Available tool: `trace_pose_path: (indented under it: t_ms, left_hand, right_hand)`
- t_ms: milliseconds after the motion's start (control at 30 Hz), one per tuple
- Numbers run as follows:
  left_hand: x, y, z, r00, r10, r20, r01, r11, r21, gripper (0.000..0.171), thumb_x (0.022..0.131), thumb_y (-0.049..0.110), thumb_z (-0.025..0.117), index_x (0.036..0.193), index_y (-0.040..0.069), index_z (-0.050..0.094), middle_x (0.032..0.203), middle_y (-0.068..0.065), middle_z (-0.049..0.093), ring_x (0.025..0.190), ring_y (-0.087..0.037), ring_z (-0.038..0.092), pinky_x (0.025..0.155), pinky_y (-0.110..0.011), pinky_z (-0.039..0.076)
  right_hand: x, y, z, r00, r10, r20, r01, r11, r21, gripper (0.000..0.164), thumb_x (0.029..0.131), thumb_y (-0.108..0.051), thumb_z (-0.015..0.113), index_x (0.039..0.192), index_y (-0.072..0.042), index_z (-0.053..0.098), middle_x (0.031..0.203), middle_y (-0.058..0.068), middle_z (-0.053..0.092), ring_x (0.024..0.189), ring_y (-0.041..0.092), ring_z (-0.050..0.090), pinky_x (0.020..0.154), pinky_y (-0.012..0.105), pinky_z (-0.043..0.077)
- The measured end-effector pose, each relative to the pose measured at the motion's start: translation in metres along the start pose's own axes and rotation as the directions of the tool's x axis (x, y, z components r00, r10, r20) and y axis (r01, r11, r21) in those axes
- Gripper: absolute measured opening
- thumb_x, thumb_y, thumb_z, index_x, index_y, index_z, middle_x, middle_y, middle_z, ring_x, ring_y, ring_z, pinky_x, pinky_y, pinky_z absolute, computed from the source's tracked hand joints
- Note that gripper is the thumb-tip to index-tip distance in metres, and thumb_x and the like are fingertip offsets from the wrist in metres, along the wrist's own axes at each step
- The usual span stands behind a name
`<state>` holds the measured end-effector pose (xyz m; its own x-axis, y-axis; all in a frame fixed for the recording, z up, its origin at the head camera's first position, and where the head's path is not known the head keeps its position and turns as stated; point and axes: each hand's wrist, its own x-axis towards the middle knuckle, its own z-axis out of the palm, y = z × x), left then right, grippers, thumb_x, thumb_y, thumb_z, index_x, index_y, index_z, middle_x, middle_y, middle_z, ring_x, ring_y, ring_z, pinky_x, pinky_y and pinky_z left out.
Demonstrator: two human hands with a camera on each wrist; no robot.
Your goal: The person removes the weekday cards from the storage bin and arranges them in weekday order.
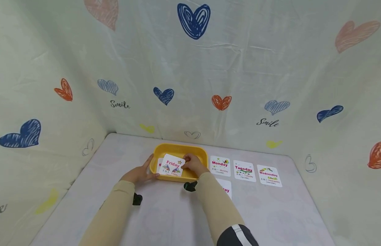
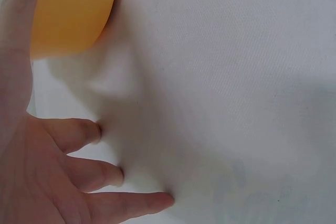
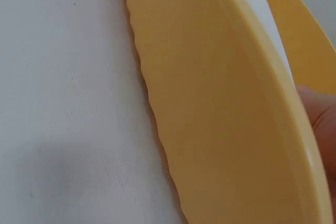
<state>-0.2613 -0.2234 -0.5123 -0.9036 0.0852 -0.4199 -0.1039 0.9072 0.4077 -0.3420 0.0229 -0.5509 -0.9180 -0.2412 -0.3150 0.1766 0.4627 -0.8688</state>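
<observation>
A shallow yellow tray (image 1: 170,147) sits toward the back of the table. At its left end is my left hand (image 1: 139,173), thumb and forefinger lying along the tray's corner. In the left wrist view the hand's other fingers (image 2: 97,176) spread apart, tips down at the tabletop. My right hand (image 1: 195,163) reaches over the tray's front rim and pinches the right edge of the white Friday card (image 1: 171,165). The card is tilted over the tray and partly covers another card (image 1: 159,164) with a red "S". In the right wrist view the tray wall hides most of the hand.
A Monday card (image 1: 220,166), a Tuesday card (image 1: 244,171) and a Wednesday card (image 1: 269,175) lie in a row right of the tray. Below Monday, another card (image 1: 225,187) ending in "ay" is partly hidden by my right sleeve. A heart-patterned cloth (image 1: 239,68) hangs behind the table.
</observation>
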Motion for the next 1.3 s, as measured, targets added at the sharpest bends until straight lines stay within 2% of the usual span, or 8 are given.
trace_pose_path:
  t_ms: [133,300,433,567,867,1067,1300]
  left_hand:
    - [0.0,0.001,0.0,1.0,0.012,-0.005,-0.012,1.0,-0.008,0.105,0.086,0.064,0.059,0.156,0.015,-0.002,0.131,-0.036,0.05,0.115,-0.052,0.053,0.098,-0.061,0.041]
    - [-0.003,0.004,0.0,1.0,0.004,-0.008,-0.004,1.0,-0.014,0.104,0.086,0.064,0.059,0.156,0.015,0.0,0.13,-0.036,0.051,0.115,-0.052,0.053,0.097,-0.062,0.041]
    - [-0.006,0.005,-0.001,1.0,-0.01,-0.003,0.01,1.0,-0.015,0.104,0.086,0.063,0.06,0.156,0.016,0.0,0.13,-0.036,0.051,0.115,-0.052,0.053,0.097,-0.062,0.041]
    - [-0.006,0.006,-0.003,1.0,-0.004,-0.004,0.004,1.0,-0.003,0.103,0.087,0.063,0.06,0.156,0.016,0.0,0.128,-0.036,0.052,0.113,-0.052,0.054,0.096,-0.062,0.042]
    - [-0.004,0.006,-0.002,1.0,-0.004,0.0,0.004,1.0,-0.01,0.102,0.088,0.061,0.06,0.156,0.015,-0.001,0.131,-0.036,0.05,0.116,-0.053,0.052,0.097,-0.062,0.041]
    - [-0.004,0.004,-0.001,1.0,0.004,0.01,-0.004,1.0,-0.025,0.102,0.089,0.06,0.06,0.156,0.013,-0.002,0.133,-0.037,0.048,0.118,-0.054,0.049,0.098,-0.063,0.039]
    - [-0.006,0.004,-0.001,1.0,-0.001,0.02,0.001,1.0,-0.027,0.103,0.088,0.061,0.059,0.156,0.013,-0.002,0.133,-0.037,0.047,0.118,-0.054,0.049,0.099,-0.063,0.039]
  right_hand:
    - [-0.001,-0.002,-0.004,1.0,0.01,0.004,-0.01,0.999,0.034,0.032,0.082,-0.003,0.076,0.108,-0.007,0.059,0.083,0.004,0.058,0.077,0.02,0.054,0.073,0.026,0.048]
    - [-0.005,-0.008,-0.009,0.995,0.095,-0.005,-0.094,0.99,0.102,0.03,0.084,-0.008,0.075,0.111,-0.011,0.062,0.097,0.007,0.063,0.081,0.022,0.059,0.077,0.029,0.051]
    - [-0.007,-0.01,-0.011,0.991,0.131,0.003,-0.127,0.958,0.258,0.031,0.086,-0.002,0.072,0.114,-0.008,0.06,0.103,0.013,0.064,0.081,0.024,0.065,0.076,0.031,0.057]
    - [-0.009,-0.013,-0.012,0.988,0.157,0.001,-0.148,0.926,0.347,0.034,0.088,-0.002,0.07,0.119,-0.009,0.058,0.106,0.015,0.063,0.081,0.025,0.065,0.072,0.032,0.058]
    - [-0.017,-0.028,-0.025,0.995,0.093,-0.027,-0.08,0.943,0.323,0.033,0.09,-0.004,0.068,0.122,-0.01,0.06,0.109,0.013,0.064,0.081,0.024,0.064,0.07,0.029,0.058]
    - [-0.022,-0.033,-0.044,0.997,0.046,-0.06,-0.026,0.955,0.296,0.034,0.09,0.0,0.067,0.122,-0.009,0.062,0.109,0.014,0.064,0.083,0.025,0.066,0.073,0.033,0.058]
    - [-0.036,-0.032,-0.07,0.997,0.026,-0.067,-0.008,0.967,0.253,0.036,0.088,0.0,0.069,0.123,-0.009,0.063,0.104,0.015,0.066,0.079,0.023,0.066,0.074,0.034,0.058]
